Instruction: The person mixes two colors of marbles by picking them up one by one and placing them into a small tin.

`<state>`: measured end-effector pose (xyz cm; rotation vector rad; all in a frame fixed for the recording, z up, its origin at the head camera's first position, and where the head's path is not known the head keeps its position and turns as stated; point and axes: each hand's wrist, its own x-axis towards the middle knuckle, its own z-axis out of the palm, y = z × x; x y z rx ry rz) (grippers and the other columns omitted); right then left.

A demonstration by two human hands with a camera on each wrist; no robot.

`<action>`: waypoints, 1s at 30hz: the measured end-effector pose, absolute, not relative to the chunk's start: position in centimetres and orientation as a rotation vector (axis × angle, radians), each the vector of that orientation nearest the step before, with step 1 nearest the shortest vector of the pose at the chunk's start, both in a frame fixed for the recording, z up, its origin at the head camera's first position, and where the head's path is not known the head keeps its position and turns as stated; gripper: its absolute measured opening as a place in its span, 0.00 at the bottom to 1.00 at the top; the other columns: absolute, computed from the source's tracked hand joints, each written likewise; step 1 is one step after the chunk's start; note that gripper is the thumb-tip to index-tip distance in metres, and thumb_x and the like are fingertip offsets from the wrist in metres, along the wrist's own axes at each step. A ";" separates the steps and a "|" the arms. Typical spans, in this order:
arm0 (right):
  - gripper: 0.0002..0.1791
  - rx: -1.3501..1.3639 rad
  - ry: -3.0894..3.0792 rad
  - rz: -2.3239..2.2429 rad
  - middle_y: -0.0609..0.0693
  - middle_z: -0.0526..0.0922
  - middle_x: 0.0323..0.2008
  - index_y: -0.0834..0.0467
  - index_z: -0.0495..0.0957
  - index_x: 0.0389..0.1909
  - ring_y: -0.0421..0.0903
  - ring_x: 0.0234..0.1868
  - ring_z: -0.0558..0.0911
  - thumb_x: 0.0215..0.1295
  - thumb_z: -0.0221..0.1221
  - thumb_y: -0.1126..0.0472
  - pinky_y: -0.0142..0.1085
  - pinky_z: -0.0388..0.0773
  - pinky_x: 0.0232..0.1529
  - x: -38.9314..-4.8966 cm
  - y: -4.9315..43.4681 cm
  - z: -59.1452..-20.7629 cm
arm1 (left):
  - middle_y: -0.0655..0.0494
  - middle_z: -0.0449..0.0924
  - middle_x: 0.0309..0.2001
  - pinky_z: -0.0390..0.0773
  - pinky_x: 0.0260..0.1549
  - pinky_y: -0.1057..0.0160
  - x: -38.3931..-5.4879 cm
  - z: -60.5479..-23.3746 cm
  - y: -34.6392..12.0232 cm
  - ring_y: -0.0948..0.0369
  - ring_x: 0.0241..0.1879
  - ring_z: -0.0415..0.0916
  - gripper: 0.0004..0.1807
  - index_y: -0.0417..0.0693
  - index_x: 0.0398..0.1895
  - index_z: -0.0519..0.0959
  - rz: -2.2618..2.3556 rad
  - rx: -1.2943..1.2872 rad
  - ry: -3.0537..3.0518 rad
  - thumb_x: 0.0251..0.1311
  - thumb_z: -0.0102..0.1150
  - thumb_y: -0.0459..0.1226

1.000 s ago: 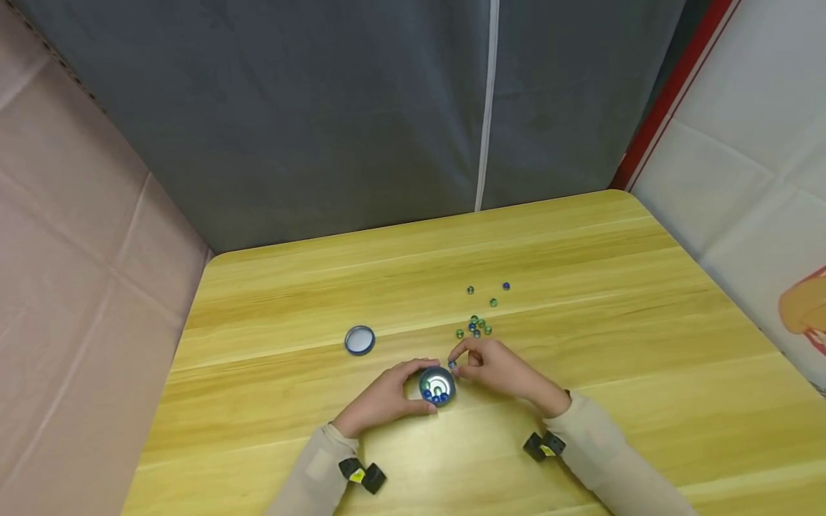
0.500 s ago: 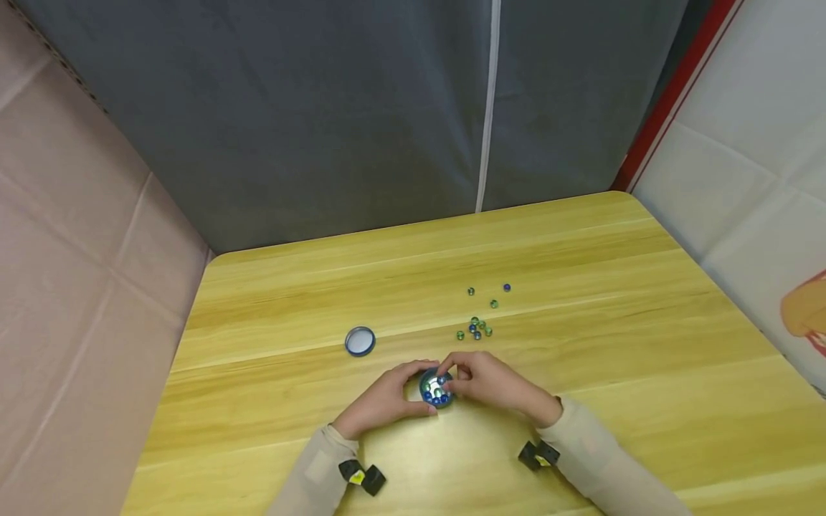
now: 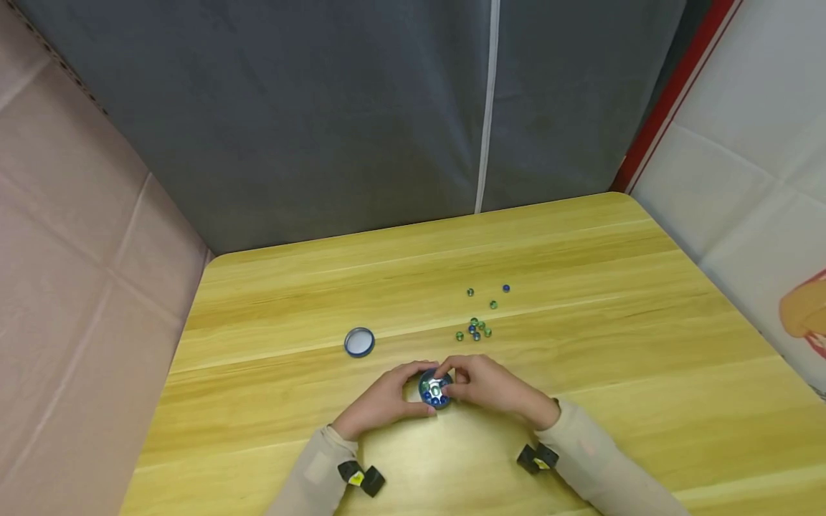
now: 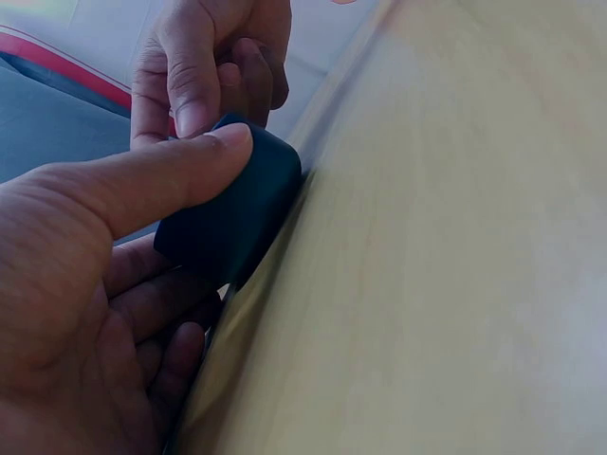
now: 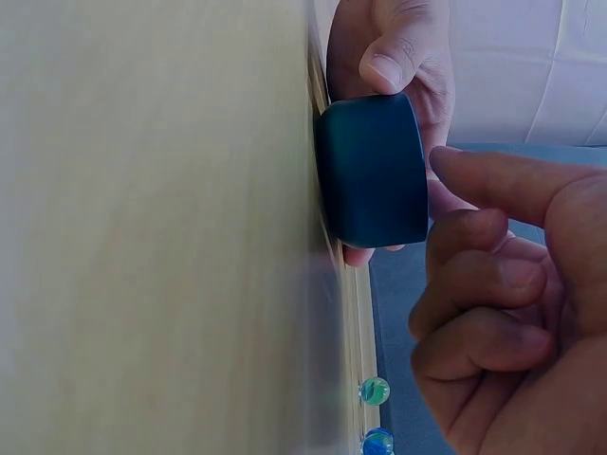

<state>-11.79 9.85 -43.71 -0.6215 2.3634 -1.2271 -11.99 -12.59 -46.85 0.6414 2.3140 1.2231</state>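
Note:
My left hand (image 3: 381, 403) grips a small round dark blue tin (image 4: 232, 213) from its left side, with the thumb on the near side and fingers behind. The tin stands on the table with its mouth up. Several blue and green glass marbles (image 3: 435, 391) lie inside on the shiny bottom. At the mouth is my right hand (image 3: 493, 387), its thumb and index finger apart over the opening. No marble shows between those fingertips, which the rim partly hides in the right wrist view. The other right fingers are loosely curled (image 5: 488, 284).
Several more marbles (image 3: 481, 325) lie scattered on the wooden table (image 3: 290, 301) beyond the right hand. A round blue-rimmed lid (image 3: 359, 342) rests inside up, to the left. A grey curtain (image 3: 323, 129) hangs behind the table's far edge.
My right hand has moved left from beside the tin to over its mouth. The blue marble it pinched has left the fingertips, apparently into the tin. The left hand stays put.

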 end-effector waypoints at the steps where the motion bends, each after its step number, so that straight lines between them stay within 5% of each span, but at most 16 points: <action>1: 0.12 -0.619 2.365 -1.227 0.43 0.70 0.18 0.60 0.80 0.46 0.33 0.18 0.66 0.63 0.62 0.62 0.24 0.62 0.18 -11.8 9.9 -43.7 | 0.57 0.69 0.68 0.64 0.68 0.47 -12.0 -46.9 -12.6 0.54 0.69 0.64 0.37 0.64 0.66 0.68 1.223 0.641 2.315 0.51 0.71 0.49; 30: 0.12 -0.295 2.524 -1.336 0.47 0.69 0.20 0.60 0.79 0.49 0.40 0.19 0.65 0.65 0.60 0.62 0.27 0.61 0.17 -14.9 14.2 -43.2 | 0.59 0.67 0.69 0.64 0.67 0.46 -12.3 -47.1 -12.7 0.53 0.69 0.63 0.38 0.61 0.67 0.69 1.235 0.642 2.291 0.50 0.71 0.49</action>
